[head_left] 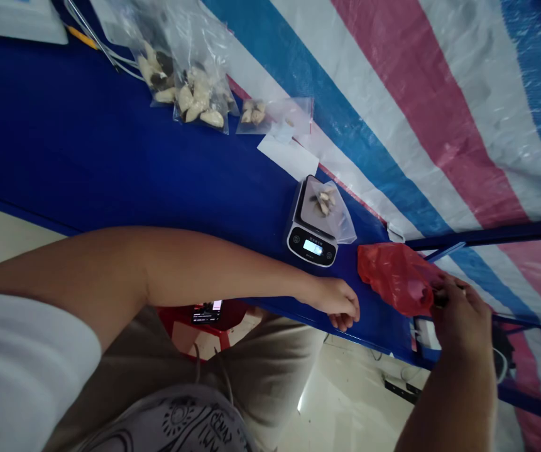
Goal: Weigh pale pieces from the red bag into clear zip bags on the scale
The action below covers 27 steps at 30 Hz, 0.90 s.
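My left hand [338, 303] hangs over the table's front edge, its fingers loosely curled, with nothing showing in them. Farther right, my right hand [465, 314] is closed at the end of a crumpled red plastic bag [393, 273]. Between its fingertips shows a small dark, pale-edged piece, its kind unclear; whether the fingers also grip the bag is hidden. Beyond my left hand stands a digital kitchen scale [296, 242] with a lit display. On its plate lies a small clear zip bag [340, 220] with several pale and dark pieces, overhanging the right side.
Clear bags of cut mushroom-like pieces [199, 100], a smaller zip bag [254, 113] and white paper [289, 157] lie along the back of the blue table [110, 169]. A striped tarp [393, 81] rises behind. Below, a phone [207, 311] rests on a red stool [235, 317].
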Motion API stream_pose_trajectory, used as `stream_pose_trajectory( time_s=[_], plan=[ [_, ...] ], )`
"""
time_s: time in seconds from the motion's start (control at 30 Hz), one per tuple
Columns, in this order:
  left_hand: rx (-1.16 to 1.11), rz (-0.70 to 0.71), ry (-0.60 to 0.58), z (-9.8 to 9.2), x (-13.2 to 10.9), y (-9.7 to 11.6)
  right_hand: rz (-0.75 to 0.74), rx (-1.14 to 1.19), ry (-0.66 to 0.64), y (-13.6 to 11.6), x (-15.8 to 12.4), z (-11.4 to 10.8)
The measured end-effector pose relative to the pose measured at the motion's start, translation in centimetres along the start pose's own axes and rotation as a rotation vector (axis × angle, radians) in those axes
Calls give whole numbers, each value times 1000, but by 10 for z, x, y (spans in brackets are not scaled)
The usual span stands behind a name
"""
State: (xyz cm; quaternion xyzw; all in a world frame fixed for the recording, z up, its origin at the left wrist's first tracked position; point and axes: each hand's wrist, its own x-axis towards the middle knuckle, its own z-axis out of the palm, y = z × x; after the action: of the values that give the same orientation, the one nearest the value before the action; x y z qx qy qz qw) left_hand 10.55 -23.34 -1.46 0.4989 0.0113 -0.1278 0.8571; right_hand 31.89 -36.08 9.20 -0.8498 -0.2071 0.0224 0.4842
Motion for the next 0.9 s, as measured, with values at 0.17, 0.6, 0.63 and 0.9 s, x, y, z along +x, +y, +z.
stream_pose_trajectory(
  time_s=[0.17, 0.6, 0.63, 0.9],
  plan=[
    [265, 66, 12, 3, -13, 2, 1, 130, 117, -33, -24, 6],
    [1247, 891, 675, -24, -86, 68, -112, 279, -857, -71, -21, 103],
    [1330, 964, 830, -37, -93, 77, -119, 326, -848, -66, -13, 110],
    [1859, 1014, 969, -78, -91, 74, -205, 355, -704, -38, 3, 108]
  ],
)
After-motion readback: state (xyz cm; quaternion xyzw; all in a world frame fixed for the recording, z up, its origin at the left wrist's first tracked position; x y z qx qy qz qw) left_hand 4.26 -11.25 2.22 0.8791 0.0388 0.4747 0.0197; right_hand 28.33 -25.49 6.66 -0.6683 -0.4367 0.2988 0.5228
